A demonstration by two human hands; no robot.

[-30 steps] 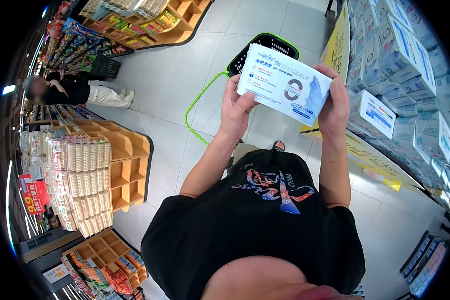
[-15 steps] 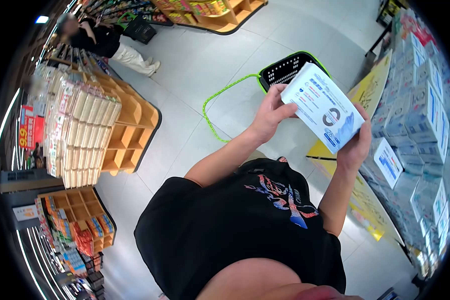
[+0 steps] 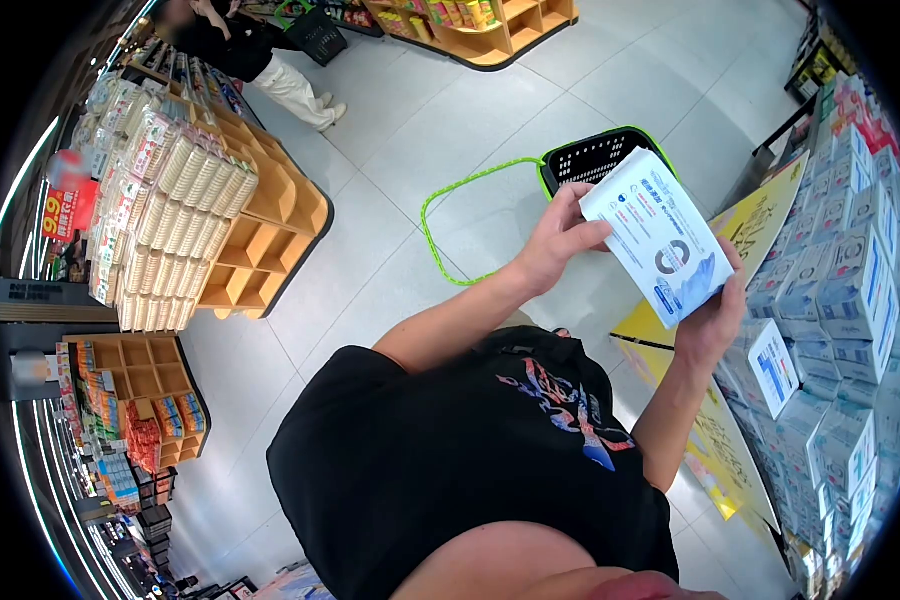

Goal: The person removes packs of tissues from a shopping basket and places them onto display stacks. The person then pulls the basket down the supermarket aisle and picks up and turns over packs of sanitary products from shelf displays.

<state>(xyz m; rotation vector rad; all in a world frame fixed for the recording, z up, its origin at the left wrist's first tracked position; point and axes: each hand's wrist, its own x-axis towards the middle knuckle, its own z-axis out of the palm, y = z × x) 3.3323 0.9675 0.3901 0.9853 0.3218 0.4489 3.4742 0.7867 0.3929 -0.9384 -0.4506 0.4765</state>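
Observation:
A white pack [image 3: 660,235] with blue print, a dark ring and small lines of text is held in front of my chest by both hands. My left hand [image 3: 565,240] grips its upper left end, with the thumb on the printed face. At its lower right end, my right hand [image 3: 712,318] is closed around the edge, some fingers hidden behind. Partly covered by the pack, a black shopping basket [image 3: 595,152] with a green rim and long green handle [image 3: 430,225] is on the floor beyond.
Stacked pale blue and white packs [image 3: 820,270] rise on my right, with a yellow sign board [image 3: 770,215] along their front. To the left stands a wooden shelf [image 3: 260,225] beside piled packets [image 3: 175,220]. A person [image 3: 270,75] in black top and white trousers stands far left.
My view has shifted slightly, so the shelves, basket and person sit elsewhere in the picture. Both hands keep their grip on the pack, which is turned much the same way.

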